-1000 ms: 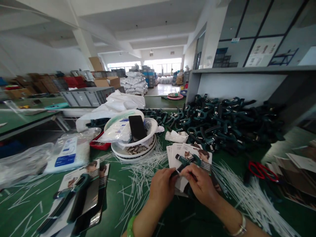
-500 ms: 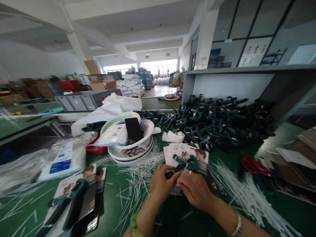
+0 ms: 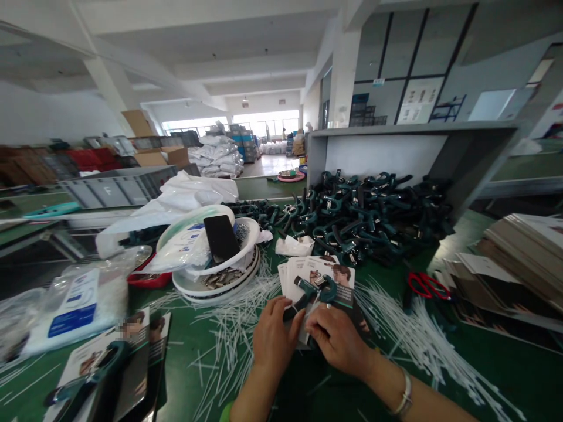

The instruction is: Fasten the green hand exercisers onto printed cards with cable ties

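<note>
A green desk (image 3: 182,357) was strewn with white cable ties (image 3: 433,343) in a white-beamed workshop lit by far windows (image 3: 275,124). One grey crate (image 3: 114,192) was marked "F"; the small print on the stacked cards (image 3: 345,287) could not be read. One black phone (image 3: 221,239) and one pair of red-handled scissors (image 3: 424,286) were counted. Over those cards, one teal hand exerciser (image 3: 309,289) was held by its handle in the left hand's (image 3: 272,334) closed grip; the state of the right hand's (image 3: 336,337) grip, bunched beside it, could not be told.
</note>
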{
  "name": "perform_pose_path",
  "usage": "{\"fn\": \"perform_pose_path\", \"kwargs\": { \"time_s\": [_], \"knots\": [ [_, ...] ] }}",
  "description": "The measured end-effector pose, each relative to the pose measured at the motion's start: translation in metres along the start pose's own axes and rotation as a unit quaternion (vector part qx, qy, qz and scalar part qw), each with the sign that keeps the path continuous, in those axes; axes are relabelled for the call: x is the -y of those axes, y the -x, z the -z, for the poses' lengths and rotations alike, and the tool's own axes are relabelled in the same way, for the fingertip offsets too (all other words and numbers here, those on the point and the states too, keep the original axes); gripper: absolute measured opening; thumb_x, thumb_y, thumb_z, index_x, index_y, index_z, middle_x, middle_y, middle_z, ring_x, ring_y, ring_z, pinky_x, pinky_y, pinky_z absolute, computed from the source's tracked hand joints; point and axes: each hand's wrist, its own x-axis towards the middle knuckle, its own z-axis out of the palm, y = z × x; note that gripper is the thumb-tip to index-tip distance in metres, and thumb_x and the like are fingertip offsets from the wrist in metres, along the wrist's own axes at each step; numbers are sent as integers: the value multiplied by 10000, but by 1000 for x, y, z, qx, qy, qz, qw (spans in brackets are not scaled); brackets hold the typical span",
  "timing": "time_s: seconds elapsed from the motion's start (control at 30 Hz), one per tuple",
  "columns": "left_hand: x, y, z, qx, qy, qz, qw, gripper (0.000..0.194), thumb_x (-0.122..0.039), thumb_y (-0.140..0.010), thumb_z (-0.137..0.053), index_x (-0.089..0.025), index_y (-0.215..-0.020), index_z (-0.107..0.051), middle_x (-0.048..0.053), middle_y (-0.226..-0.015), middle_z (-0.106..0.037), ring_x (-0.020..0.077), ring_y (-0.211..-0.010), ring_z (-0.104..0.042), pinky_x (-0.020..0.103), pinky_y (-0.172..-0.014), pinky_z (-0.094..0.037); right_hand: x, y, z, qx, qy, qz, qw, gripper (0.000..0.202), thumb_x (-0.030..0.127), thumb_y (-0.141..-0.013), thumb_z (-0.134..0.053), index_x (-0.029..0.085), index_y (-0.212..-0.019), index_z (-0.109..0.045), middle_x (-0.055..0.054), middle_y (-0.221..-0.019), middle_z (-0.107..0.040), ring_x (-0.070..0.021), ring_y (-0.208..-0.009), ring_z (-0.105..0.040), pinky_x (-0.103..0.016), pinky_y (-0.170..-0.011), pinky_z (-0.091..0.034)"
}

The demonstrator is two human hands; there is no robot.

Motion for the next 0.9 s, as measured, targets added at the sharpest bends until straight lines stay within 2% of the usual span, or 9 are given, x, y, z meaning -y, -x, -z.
{"fn": "perform_pose_path", "kwargs": {
  "time_s": [0.23, 0.37, 0.43, 0.5, 0.57, 0.63, 0.7, 0.73, 0.9],
  "knots": [
    [-4, 1, 0, 7, -73, 10, 997, 257, -428, -855, -464, -237, -950, -607, 40, -932, -621, 195, -837, -609, 261, -621, -445, 4, -1, 2, -30, -36, -22, 999, 197, 246, -899, -409, 187, -735, -498, -16, -670, -562, -138, -640, -512, -254, -611, -388],
    [0, -8, 1, -4, -107, 32, 994, 265, -396, -882, -423, -230, -997, -595, 46, -957, -611, 197, -839, -611, 261, -605, -431, 19, 5, 1, -34, -53, -13, 998, 235, 287, -914, -381, 195, -727, -491, 6, -607, -538, -122, -586, -507, -233, -571, -385],
    [5, -12, 3, 0, -124, 30, 992, 274, -394, -887, -414, -223, -996, -599, 49, -944, -610, 201, -840, -612, 265, -609, -432, 12, 10, 10, -30, -20, -15, 999, 262, 316, -916, -368, 199, -729, -509, -2, -625, -559, -128, -603, -527, -237, -577, -394],
    [8, -13, 5, 4, -131, 21, 991, 282, -396, -888, -412, -221, -991, -608, 51, -938, -609, 201, -837, -612, 266, -608, -436, -14, 15, 34, -60, 53, -102, 992, 277, 329, -914, -356, 199, -742, -529, -17, -658, -586, -136, -618, -554, -242, -585, -411],
    [10, -11, 7, 3, -122, 8, 992, 293, -411, -875, -434, -218, -1011, -608, 57, -962, -607, 201, -857, -609, 268, -631, -447, -55, 22, 72, -100, 172, -248, 948, 257, 348, -896, -366, 184, -831, -554, -56, -740, -624, -170, -680, -591, -271, -624, -432],
    [10, -9, 8, 5, -104, -6, 995, 317, -438, -844, -483, -219, -1040, -601, 60, -997, -602, 199, -881, -605, 267, -663, -456, -101, 31, 114, -29, 320, -349, 880, 254, 368, -861, -409, 172, -861, -571, -99, -798, -640, -235, -777, -613, -321, -676, -434],
    [9, -8, 8, 10, -92, -6, 996, 315, -444, -822, -516, -228, -1033, -606, 53, -994, -604, 191, -868, -607, 261, -663, -457, -140, 39, 148, 112, 380, -443, 805, 244, 336, -840, -421, 157, -883, -582, -145, -857, -652, -281, -818, -627, -348, -668, -430],
    [8, -9, 8, 10, -93, 0, 996, 298, -436, -821, -523, -231, -1017, -613, 49, -972, -607, 187, -852, -609, 257, -651, -455, -155, 42, 158, 132, 383, -462, 789, 229, 310, -817, -445, 137, -844, -593, -178, -848, -654, -306, -801, -633, -360, -640, -427],
    [9, -11, 8, 0, -108, -3, 994, 246, -394, -849, -488, -235, -970, -633, 40, -891, -614, 189, -826, -603, 256, -627, -447, -188, 44, 167, 144, 358, -477, 790, 90, 189, -710, -519, 158, -703, -604, -158, -725, -665, -306, -684, -645, -337, -542, -405]
  ]
}}
